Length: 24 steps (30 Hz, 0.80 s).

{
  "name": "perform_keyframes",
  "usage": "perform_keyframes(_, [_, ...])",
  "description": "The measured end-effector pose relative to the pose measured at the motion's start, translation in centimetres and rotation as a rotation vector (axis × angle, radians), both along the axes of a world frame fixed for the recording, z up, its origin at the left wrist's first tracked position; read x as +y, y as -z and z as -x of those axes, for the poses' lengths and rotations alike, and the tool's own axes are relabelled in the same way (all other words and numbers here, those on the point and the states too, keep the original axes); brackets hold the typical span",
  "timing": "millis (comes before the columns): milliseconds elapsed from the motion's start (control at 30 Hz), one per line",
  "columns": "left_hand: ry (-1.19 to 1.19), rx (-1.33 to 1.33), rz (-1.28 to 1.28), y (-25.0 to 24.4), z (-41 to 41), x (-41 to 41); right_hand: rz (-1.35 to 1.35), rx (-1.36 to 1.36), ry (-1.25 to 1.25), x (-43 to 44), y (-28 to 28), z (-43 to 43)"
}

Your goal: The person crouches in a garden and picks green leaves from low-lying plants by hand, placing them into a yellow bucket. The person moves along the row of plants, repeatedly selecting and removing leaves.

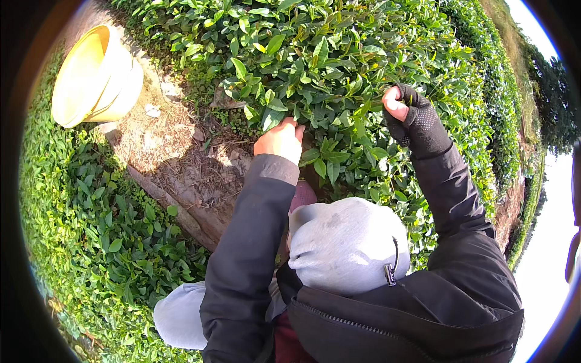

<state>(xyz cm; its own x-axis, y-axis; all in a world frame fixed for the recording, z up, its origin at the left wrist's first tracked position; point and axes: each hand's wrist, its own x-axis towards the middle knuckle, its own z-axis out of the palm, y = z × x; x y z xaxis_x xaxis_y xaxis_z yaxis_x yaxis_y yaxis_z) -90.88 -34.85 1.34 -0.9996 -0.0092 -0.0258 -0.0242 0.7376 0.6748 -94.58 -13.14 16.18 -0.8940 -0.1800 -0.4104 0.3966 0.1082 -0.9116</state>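
My left hand (pixel 282 138), bare below a dark sleeve cuff, reaches into the lower edge of a leafy bush, apparently tea (pixel 336 68). Its fingertips are hidden among the leaves, so what they touch cannot be told. My right hand (pixel 401 109) wears a black fingerless glove with a dotted grip. Its thumb and forefinger are pinched together on a thin shoot at the right side of the bush, and the other fingers are curled in. Bright young leaves stand between the two hands.
A yellow plastic bucket (pixel 113 86) stands at the upper left on the dirt path (pixel 181 181), which is strewn with dry litter. Another leafy row (pixel 113 240) runs along the left. My knees in light grey trousers (pixel 345 245) and a pinkish shoe (pixel 303 195) are below the hands.
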Motion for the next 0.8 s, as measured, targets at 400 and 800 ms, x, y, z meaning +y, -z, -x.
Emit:
perform_keyframes(400, [0.094, -0.553, -1.089, -2.6, 1.6, -1.2, -0.935, 0.800, -0.781, 2.1, 3.7, 2.5])
perform_keyframes(800, [0.315, -0.700, -0.770, -10.4, 7.4, -2.6, -0.584, 0.115, -0.704, 4.8, 5.6, 1.2])
